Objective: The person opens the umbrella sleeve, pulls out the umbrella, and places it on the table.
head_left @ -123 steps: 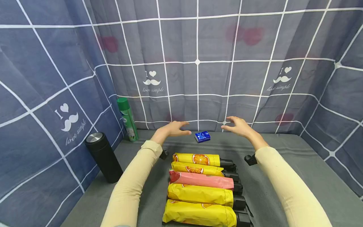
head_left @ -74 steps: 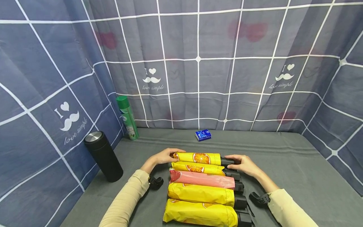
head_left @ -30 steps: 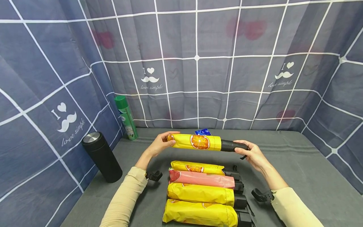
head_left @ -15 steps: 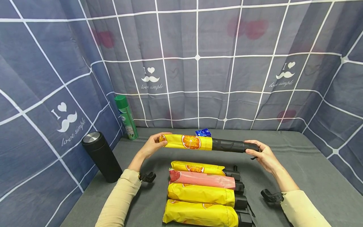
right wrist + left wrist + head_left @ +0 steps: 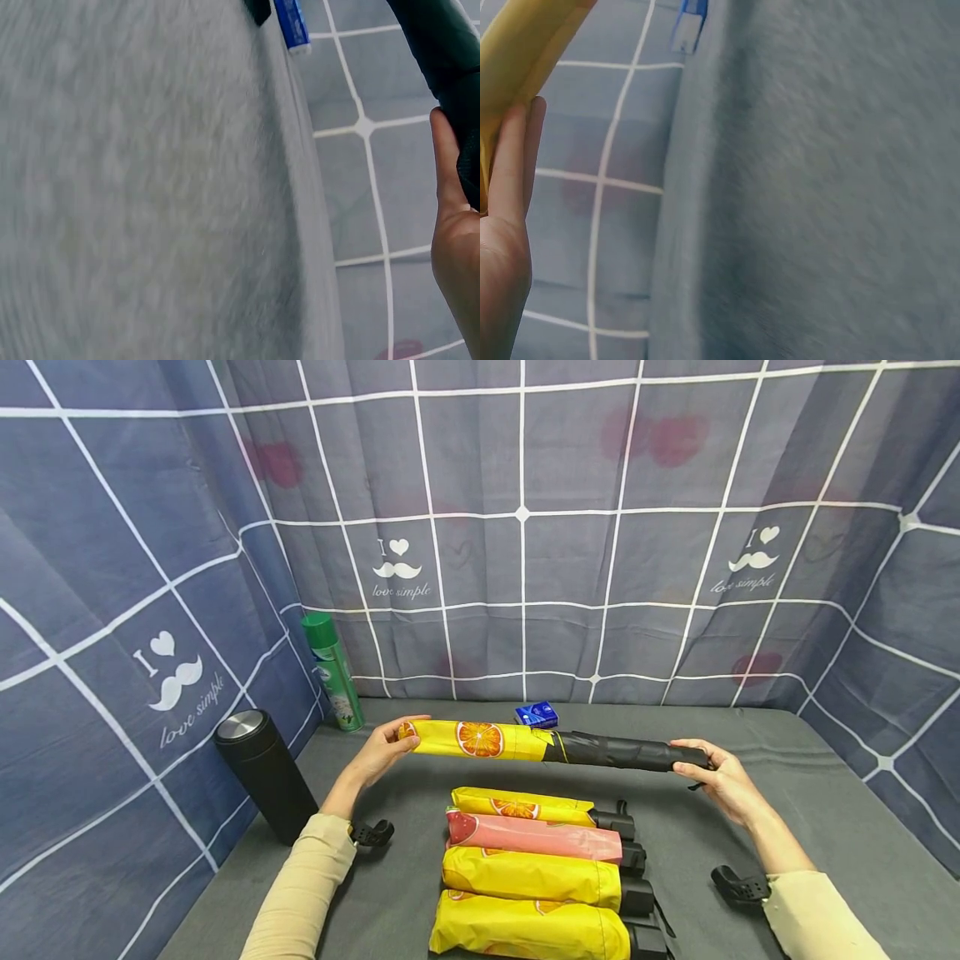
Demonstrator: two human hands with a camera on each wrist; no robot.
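So, folded umbrella (image 5: 600,749) was held level in air above grey table (image 5: 787,793), behind row of four sleeved umbrellas (image 5: 536,868). Left hand (image 5: 375,756) gripped tip of yellow orange-print sleeve (image 5: 480,739); right hand (image 5: 723,772) had fingers curled round black handle end. Sleeve sat half off, black canopy showing. Looked light, stiff along shaft, but fabric slick and loose. Best hold probably handle plus sleeve tip, not middle.
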